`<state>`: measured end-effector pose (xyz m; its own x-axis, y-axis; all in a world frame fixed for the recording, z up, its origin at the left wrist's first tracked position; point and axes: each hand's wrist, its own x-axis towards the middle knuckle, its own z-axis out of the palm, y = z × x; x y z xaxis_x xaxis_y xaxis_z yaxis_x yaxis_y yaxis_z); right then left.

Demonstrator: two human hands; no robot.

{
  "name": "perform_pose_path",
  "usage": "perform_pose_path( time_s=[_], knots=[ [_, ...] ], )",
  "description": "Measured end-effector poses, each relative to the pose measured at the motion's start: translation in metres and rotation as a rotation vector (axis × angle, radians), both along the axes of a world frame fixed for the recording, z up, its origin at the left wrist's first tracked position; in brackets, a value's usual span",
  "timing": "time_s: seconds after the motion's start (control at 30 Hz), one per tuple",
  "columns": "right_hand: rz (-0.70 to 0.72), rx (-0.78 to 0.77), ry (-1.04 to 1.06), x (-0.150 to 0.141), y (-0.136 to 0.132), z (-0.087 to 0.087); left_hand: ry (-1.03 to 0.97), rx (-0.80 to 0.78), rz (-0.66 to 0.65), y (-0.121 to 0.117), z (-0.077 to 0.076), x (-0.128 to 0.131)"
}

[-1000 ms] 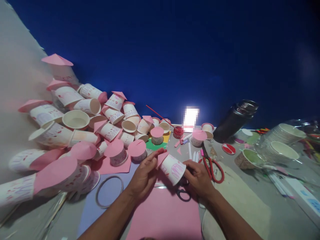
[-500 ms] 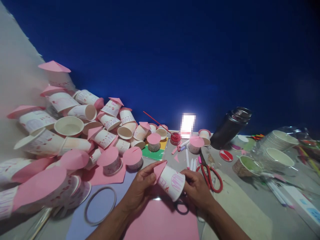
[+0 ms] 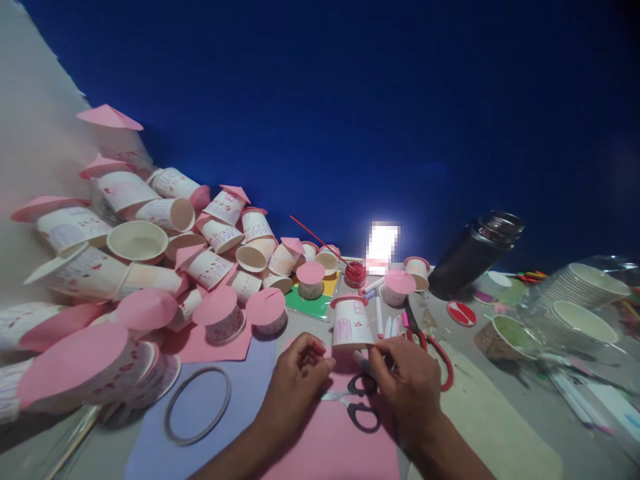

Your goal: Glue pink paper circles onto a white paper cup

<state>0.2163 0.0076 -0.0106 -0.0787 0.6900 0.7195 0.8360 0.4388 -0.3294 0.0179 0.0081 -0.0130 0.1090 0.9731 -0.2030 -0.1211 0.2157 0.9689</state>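
Note:
A white paper cup (image 3: pixel 351 325) with pink scribbles and a pink paper cone on top stands upside down on the table, just beyond my hands. My right hand (image 3: pixel 407 383) is curled, its fingertips pinching the cup's lower right rim. My left hand (image 3: pixel 297 380) rests on the pink paper sheet (image 3: pixel 330 447) with its fingers curled in and nothing visible in them. It sits a little left of the cup and apart from it. Black-handled scissors (image 3: pixel 361 400) lie on the pink sheet between my hands.
Several decorated cups with pink tops (image 3: pixel 150 267) are heaped at the left. Red scissors (image 3: pixel 437 357), markers (image 3: pixel 380 313), a red glitter pot (image 3: pixel 355 274), a dark flask (image 3: pixel 473 253) and stacked paper bowls (image 3: pixel 575 293) lie to the right. A wire ring (image 3: pixel 197 403) lies on lilac paper.
The cup was held tilted between both hands; now it stands upside down on the table. My left hand has let go and drawn back.

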Motion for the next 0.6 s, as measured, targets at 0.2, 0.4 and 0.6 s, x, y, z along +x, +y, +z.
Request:
perform_pose_path(
  time_s=[0.2,0.4,0.6],
  knots=[
    [0.098,-0.022,-0.111,-0.010,-0.011,0.007,0.681,0.368,0.017,0.003,-0.001,-0.009],
    [0.162,-0.056,-0.035,-0.013,-0.014,0.006,0.359,0.170,0.023,0.004,0.002,-0.006],
    [0.147,-0.304,0.214,-0.010,-0.010,-0.004,-0.380,-0.296,-0.023,0.012,0.002,-0.005]
  ],
)
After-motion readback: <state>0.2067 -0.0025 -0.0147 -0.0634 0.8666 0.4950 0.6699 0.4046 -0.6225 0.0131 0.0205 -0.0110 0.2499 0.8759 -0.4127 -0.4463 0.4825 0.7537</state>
